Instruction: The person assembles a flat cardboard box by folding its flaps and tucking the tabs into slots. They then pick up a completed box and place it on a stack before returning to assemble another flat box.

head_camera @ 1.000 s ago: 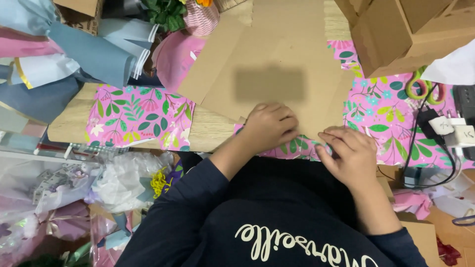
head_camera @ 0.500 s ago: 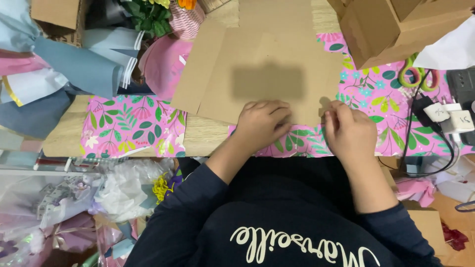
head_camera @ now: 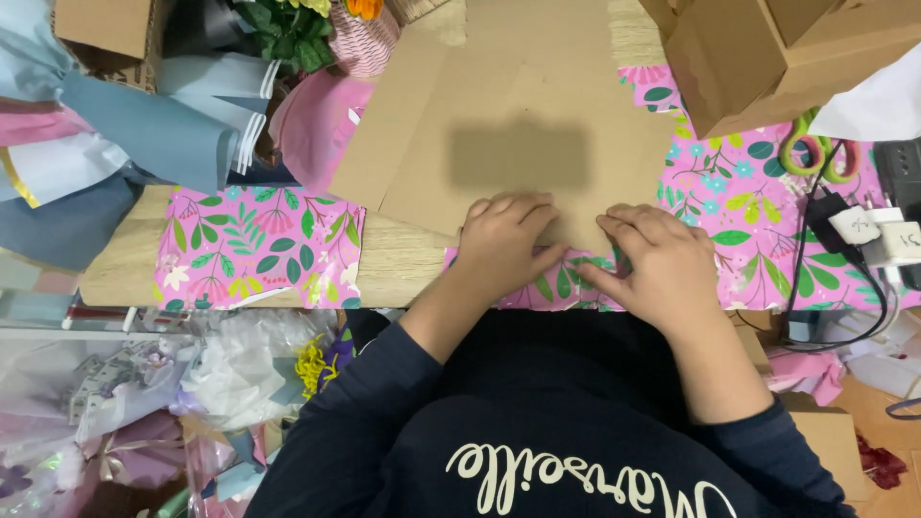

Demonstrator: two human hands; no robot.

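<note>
A flat brown cardboard sheet [head_camera: 518, 115] lies on pink floral wrapping paper [head_camera: 767, 201] spread over the wooden table. My left hand [head_camera: 504, 245] rests palm down on the near edge of the cardboard, fingers curled over the paper's edge. Beside it, my right hand [head_camera: 662, 264] presses on the same edge, its thumb on the floral paper, which is folded up toward the cardboard between the two hands. Neither hand lifts anything off the table.
A separate piece of floral paper [head_camera: 259, 249] lies at the left. Blue and pink paper rolls [head_camera: 144, 125] pile at the far left. An open cardboard box [head_camera: 767, 58], green-handled scissors [head_camera: 815, 149] and white chargers with cables [head_camera: 873, 235] sit at the right. A flower basket [head_camera: 355, 34] stands behind.
Both hands have come closer together at the near edge of the cardboard, and the right hand has moved left onto the paper fold. The camera view has shifted slightly.
</note>
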